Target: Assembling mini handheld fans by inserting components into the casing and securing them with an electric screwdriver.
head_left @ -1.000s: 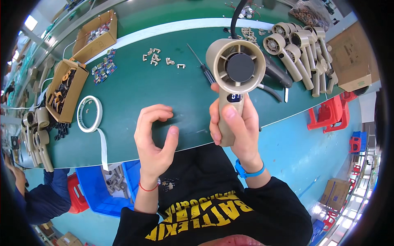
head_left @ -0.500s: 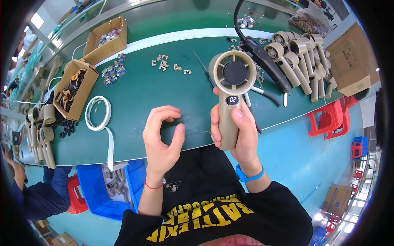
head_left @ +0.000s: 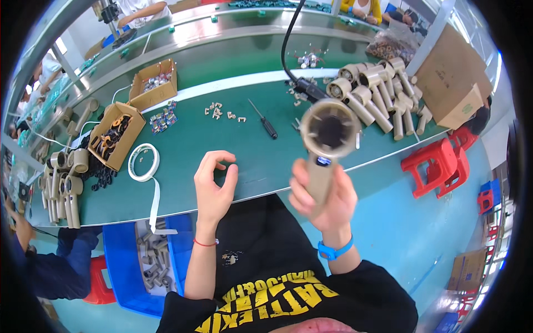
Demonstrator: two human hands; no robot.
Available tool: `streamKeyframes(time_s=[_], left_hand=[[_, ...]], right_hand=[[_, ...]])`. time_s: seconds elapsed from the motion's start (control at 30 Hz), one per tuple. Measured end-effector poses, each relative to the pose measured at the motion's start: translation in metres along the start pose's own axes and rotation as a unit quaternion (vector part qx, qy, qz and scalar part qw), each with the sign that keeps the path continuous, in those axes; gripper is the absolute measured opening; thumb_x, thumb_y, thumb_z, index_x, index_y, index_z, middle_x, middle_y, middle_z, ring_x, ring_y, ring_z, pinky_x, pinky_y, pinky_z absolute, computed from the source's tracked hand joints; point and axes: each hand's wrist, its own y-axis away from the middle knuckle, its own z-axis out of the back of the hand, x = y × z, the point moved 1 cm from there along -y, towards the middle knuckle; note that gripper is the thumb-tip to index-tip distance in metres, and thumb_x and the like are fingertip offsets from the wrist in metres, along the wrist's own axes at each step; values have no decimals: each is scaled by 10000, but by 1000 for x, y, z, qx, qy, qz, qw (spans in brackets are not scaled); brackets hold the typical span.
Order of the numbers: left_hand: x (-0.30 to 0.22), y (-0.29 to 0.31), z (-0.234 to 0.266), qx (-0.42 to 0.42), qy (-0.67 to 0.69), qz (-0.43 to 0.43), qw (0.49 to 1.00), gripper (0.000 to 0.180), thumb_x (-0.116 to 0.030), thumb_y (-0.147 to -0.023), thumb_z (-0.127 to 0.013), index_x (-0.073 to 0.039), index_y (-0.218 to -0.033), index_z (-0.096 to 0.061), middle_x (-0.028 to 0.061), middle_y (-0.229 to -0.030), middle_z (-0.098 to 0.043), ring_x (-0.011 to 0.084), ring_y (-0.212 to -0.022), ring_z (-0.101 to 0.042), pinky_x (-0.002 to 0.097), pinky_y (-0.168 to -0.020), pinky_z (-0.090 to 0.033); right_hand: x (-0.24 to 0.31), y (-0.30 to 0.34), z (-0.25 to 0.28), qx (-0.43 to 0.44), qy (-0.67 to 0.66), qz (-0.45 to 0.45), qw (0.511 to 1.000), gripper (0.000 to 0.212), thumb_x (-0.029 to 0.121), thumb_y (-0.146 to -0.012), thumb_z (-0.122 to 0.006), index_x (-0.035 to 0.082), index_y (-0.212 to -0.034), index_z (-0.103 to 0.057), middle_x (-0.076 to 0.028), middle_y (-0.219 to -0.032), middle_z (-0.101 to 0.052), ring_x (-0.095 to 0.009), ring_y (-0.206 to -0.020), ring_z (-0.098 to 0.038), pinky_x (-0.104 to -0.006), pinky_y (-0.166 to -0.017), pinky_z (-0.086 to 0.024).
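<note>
Holding the beige handheld fan (head_left: 327, 149), right fingers (head_left: 301, 195) wrap its handle (head_left: 320, 182)

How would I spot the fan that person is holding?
Find the green table, then the right hand wearing a blue band over its near edge. It grips a beige handheld fan. Unlike the similar fans piled at the table's right, this one is held, a small display lit below its round head.

Smooth plastic handheld fan (head_left: 321, 178), smooth tabletop (head_left: 180, 166), matt cardboard box (head_left: 452, 83), glossy plastic stool (head_left: 440, 154), matt cloth shirt (head_left: 366, 299)
</note>
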Motion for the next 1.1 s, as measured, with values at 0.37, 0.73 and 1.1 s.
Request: streamKeyframes(time_s=[0.37,0.73,1.1], left_hand=[[-5,1,5,26,-27,8,999,107,43,-787,-603,13,-890,-598,81,-912,-634,178,-839,-596,285,-752,-468],[-11,-8,-9,63,-59,40,995,130,53,-728,-621,-11,-840,-604,114,-882,-635,273,-902,-605,351,-824,-470],[-10,-6,-4,84,-37,51,994,139,0,-650,-618,-38,-782,-600,103,-866,-635,313,-929,-589,406,-842,-458]], right_hand=[[112,40,-81,418,110,278,858,235,75,-874,-627,76,-1106,-591,-196,-800,-655,-213,-463,-575,-277,-355,-445],[162,-9,-13,470,297,220,801,437,320,-969,-557,104,-1348,-543,-93,-838,-637,-121,-496,-567,-235,-381,-470],[158,-12,67,-109,359,276,885,554,383,-1043,-285,50,-1484,-246,-43,-840,-408,-104,-603,-383,-222,-477,-355]])
